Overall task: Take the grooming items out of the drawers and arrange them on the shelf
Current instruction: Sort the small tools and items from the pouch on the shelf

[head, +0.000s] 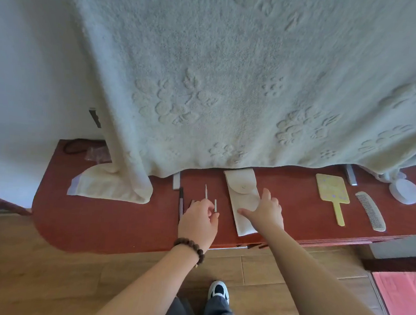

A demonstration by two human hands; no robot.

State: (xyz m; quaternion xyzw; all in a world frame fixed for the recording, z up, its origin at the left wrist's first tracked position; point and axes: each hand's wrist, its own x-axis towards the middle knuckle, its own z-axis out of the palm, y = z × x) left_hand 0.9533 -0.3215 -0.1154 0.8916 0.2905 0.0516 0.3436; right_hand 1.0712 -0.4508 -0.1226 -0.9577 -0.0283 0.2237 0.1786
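While the drawers themselves are out of sight, the arranging step looks to be what's in hand: stuff is being laid out in a row along the red shelf (104,224) that runs across the lower middle of the frame, under the edge of a big hanging towel (232,73).

The left hand (199,220), just left of centre, is curled, and a thin metal tool (206,192) seems to be pinched between thumb and fingertips. Its tip is pointed up the frame toward the towel, so the long axis is run front to back across the shelf. A short metal piece (215,205) is seen just right of it, parallel; whether it's held too or lying on the wood can't be told. A dark slim stick (181,203) is lying just left of the hand, also front to back.

The right hand (264,210) is spread flat, fingers relaxed, pressed on the lower part of a cream pouch (239,184), nothing gripped. The pouch is laid lengthwise too, flap end at the towel, slightly tilted.

Further right, a yellow hand mirror (332,193) with handle toward the bottom of the frame, a comb (370,210) angled, and a round white case (406,191) are already set down, well apart from each other.

Next move, as a guess: the tool needs to be set down parallel with its neighbours, with a gap kept from the pouch.
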